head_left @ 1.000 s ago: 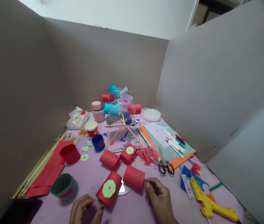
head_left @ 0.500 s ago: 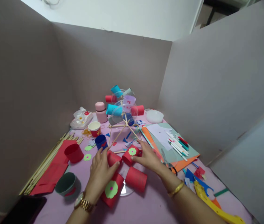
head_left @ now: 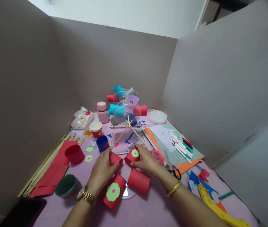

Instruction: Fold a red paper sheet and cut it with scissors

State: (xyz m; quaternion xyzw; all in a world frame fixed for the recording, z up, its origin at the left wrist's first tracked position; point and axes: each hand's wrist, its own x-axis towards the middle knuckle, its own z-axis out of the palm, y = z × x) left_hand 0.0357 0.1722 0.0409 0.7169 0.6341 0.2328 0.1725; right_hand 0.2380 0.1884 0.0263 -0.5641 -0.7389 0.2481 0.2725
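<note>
My left hand [head_left: 102, 170] is curled round a red paper tube [head_left: 115, 159], thumb on its near side. In my right hand [head_left: 146, 159] is another red tube with a green paper flower [head_left: 135, 153], its thumb across the front. Both tubes lie on a clear plastic disc [head_left: 127, 193]. Nearer to me on the same disc are a red tube with a larger green flower [head_left: 113, 191] and a red tube without a flower [head_left: 139, 182]. Behind my hands stands a stick frame [head_left: 129, 123] bearing clear discs with blue, red, grey and purple tubes.
Left lie bamboo sticks [head_left: 44, 164], red paper [head_left: 50, 175], a red ring [head_left: 74, 154], a dark green cup [head_left: 67, 186], a blue cup [head_left: 102, 143] and a phone [head_left: 22, 212]. Right are markers [head_left: 182, 148], scissors [head_left: 173, 170], coloured sheets [head_left: 190, 162] and a yellow tool [head_left: 219, 209].
The two far red tubes have moved slightly apart, the right one tilting a little. My right hand has shifted slightly with its tube; my left hand keeps its hold.
</note>
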